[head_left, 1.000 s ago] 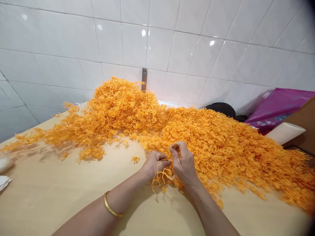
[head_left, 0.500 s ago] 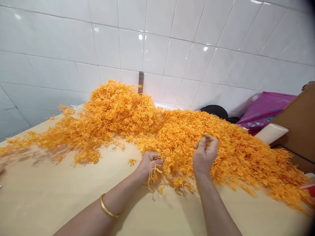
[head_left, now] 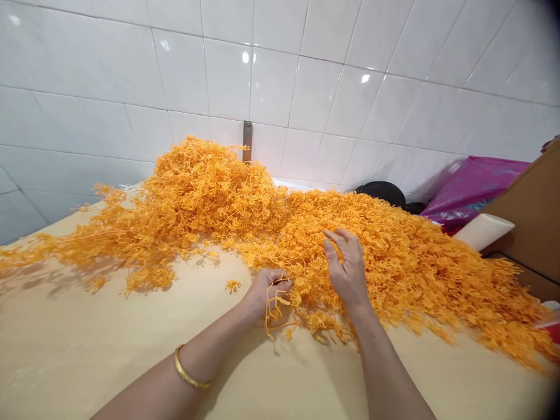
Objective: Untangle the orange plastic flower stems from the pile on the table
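1. One sprig (head_left: 279, 301) is pinched in the left hand (head_left: 263, 287), by the near edge of the right heap (head_left: 420, 256).
2. The right hand (head_left: 350, 271), fingers parted, seems empty before the heap.
3. Handling single stems seems underway; next calls for a light pinch.

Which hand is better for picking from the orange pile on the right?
Probably the right hand: it's spread open, seemingly empty, close to that pile. The left hand already holds a sprig.

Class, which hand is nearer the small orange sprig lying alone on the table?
Left. The left hand is close to the sprig, on its right; the right hand is farther right, by the orange heap.
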`<state>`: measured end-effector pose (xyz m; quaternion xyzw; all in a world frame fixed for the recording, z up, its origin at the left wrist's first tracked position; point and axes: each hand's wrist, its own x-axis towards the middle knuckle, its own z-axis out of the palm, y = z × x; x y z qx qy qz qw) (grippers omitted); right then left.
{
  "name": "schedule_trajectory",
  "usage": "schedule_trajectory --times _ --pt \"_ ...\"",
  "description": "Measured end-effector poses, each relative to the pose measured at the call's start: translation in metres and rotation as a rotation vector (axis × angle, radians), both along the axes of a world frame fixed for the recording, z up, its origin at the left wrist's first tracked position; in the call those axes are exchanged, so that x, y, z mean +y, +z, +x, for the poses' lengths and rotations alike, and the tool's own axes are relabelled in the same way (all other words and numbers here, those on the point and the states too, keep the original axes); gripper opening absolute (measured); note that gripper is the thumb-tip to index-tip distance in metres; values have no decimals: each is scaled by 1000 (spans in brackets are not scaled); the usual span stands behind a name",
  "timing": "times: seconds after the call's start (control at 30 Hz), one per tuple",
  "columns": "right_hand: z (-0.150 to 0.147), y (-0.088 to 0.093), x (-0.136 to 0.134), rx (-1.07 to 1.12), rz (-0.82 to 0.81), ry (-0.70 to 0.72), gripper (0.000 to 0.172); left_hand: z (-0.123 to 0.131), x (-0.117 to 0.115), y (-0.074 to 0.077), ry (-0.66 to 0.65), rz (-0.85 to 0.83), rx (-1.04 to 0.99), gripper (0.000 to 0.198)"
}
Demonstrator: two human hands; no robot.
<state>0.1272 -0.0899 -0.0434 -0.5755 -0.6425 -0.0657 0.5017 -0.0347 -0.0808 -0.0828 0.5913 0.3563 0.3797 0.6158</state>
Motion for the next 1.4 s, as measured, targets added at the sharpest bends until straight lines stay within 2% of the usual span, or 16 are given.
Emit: schedule_trajectory --times 0.1,0.17,0.23,0.33,0.47,0.57,0.7,0.87,1.0,1.1,1.23,1.3,1.4 --pt "-11 4 -7 -67 -131 309 28 0 -1 3 3 -20 -21 24" --pt "-17 4 -10 -171 -228 382 20 0 -2 3 -5 -16 -29 22" --pt "-20 3 -12 -248 -259 346 11 0 -2 2 -11 -14 -24 22" --pt "-21 1 -11 -200 -185 227 18 0 -3 1 -17 -55 -39 27" --pt "-22 -2 -10 64 -66 85 25 2 -7 6 -87 -102 -32 31" --pt "-26 -4 -9 299 -8 35 25 4 -11 13 -129 -109 -2 32" --pt "-29 -7 -6 559 19 -8 27 7 -12 17 -126 8 29 35" --pt "-37 -9 -2 704 102 -41 28 8 -12 20 -96 178 85 34" --pt "-30 0 9 699 118 -70 31 2 -13 21 -79 237 74 33" --pt "1 25 19 754 173 -196 35 -6 -12 18 -37 181 50 34" --pt "42 59 23 714 228 -174 29 -10 -9 14 123 19 -139 33" --pt "48 62 22 602 181 -107 20 -9 -7 14 148 -66 -233 32" --pt "38 48 22 301 45 -75 24 -10 -4 17 152 -127 -309 34"
